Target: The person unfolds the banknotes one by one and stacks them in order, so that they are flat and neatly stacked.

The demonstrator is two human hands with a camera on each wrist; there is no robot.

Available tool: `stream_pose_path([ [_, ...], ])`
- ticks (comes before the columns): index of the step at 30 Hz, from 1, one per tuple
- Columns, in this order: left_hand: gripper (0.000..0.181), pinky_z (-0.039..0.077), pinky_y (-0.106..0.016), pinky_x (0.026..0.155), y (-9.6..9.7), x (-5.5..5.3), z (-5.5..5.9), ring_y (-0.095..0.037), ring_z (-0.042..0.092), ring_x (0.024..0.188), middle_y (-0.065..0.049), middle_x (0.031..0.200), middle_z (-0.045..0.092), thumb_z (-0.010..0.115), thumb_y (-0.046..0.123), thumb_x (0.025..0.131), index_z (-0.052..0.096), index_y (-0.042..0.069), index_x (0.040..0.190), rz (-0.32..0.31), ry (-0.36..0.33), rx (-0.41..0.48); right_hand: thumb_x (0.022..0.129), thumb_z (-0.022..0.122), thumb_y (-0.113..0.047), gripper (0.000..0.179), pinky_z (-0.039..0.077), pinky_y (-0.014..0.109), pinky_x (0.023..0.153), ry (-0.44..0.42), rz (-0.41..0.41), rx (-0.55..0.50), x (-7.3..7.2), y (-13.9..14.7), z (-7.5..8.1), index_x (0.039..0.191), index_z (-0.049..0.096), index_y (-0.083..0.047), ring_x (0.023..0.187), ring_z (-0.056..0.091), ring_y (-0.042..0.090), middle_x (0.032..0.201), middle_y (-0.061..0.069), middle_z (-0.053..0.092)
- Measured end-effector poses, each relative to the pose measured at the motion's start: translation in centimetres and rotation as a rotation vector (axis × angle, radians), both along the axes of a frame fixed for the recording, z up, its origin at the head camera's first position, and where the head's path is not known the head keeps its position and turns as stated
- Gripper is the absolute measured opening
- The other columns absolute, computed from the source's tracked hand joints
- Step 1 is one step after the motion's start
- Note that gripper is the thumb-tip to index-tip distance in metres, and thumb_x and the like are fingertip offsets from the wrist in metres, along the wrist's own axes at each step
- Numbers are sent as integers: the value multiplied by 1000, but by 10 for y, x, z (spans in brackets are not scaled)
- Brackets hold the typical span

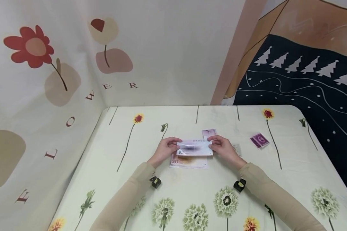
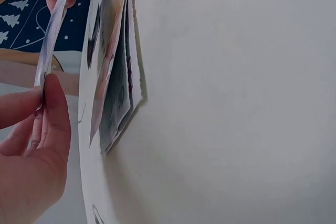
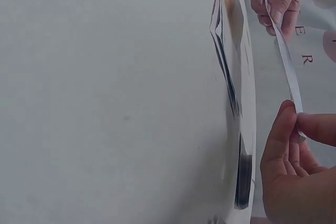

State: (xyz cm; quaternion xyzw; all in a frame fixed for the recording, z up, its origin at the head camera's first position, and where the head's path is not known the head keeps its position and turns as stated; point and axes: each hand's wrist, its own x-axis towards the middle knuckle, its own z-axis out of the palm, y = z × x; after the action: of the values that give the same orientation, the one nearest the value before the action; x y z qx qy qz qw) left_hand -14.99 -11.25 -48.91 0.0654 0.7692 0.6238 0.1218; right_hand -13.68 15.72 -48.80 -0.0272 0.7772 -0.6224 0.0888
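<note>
A pale violet-blue banknote point(image 1: 194, 148) marked 10 is stretched between both hands, face toward the head camera. My left hand point(image 1: 165, 150) pinches its left end between thumb and fingers, and my right hand point(image 1: 225, 150) does the same at the right end. Both wrist views show the note point(image 3: 287, 66) nearly edge-on, raised above the table. Below it lies a small stack of banknotes point(image 1: 189, 163), an orange-brown 20 on top; the held note covers its upper part. The left wrist view shows several layered edges in that stack point(image 2: 118, 87).
Behind the hands lies a purple banknote point(image 1: 209, 132), partly covered. Two purple card-like pieces point(image 1: 259, 140) overlap on the right of the table. A greyish flat item point(image 1: 237, 149) shows beside the right hand, partly hidden. The tablecloth point(image 1: 191, 189) has printed flowers; curtains hang at the left and back.
</note>
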Motion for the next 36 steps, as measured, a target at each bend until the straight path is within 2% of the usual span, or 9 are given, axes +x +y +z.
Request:
stream_pose_path([
  [3,29,50,-21,66,-1,0,-1,-11,62,73,-10,86,65,62,-12,82,65,-8,111,8,-10,-7,89,61,4,30,51,21,66,-4,15,14,0,0,-2,118,57,8,80,57,11,92,14,62],
  [7,29,52,-23,70,-4,2,-3,-14,64,76,-11,89,65,63,-12,81,67,-6,110,0,18,-40,90,62,2,28,50,24,67,13,41,15,2,1,-4,118,58,3,80,57,15,92,16,61],
  [12,29,54,-29,76,-8,5,-3,-21,66,82,-11,91,65,65,-11,80,67,-4,108,-5,40,-72,87,63,3,21,51,23,67,80,76,57,6,-1,-6,108,66,1,79,60,15,92,11,63],
  [15,28,54,-31,78,-11,6,-3,-23,67,85,-9,90,64,65,-12,79,68,-1,106,-4,27,-98,86,65,1,20,50,23,64,93,97,102,8,-2,-8,105,70,-2,75,60,14,88,7,65],
  [20,27,53,-32,80,-13,9,-1,-23,67,86,-7,91,65,65,-10,79,69,2,103,3,2,-155,86,67,-2,21,49,24,64,56,100,182,8,-4,-8,107,72,-3,79,61,16,97,10,69],
  [25,24,53,-33,81,-14,12,0,-22,67,88,-8,97,67,67,-9,80,70,2,100,11,-13,-193,86,70,-3,21,49,22,69,62,105,238,8,-5,-7,106,73,-2,85,61,15,108,14,68],
  [29,21,55,-32,77,-16,15,0,-23,68,88,-11,101,69,66,-8,81,71,0,100,3,-42,-199,83,72,-3,22,50,20,64,38,104,222,9,-5,-9,105,73,0,75,62,13,95,12,71],
  [32,19,55,-30,74,-17,17,1,-22,69,83,-12,98,70,67,-7,82,72,0,98,1,-41,-217,83,73,-6,23,51,20,61,-12,95,198,10,-6,-8,105,73,1,67,64,14,85,9,71],
  [36,17,55,-28,71,-18,20,0,-20,70,78,-13,94,71,68,-7,81,73,-2,96,7,-26,-244,84,73,-8,26,51,20,63,-72,103,177,12,-6,-7,108,72,2,66,67,16,83,10,72],
])
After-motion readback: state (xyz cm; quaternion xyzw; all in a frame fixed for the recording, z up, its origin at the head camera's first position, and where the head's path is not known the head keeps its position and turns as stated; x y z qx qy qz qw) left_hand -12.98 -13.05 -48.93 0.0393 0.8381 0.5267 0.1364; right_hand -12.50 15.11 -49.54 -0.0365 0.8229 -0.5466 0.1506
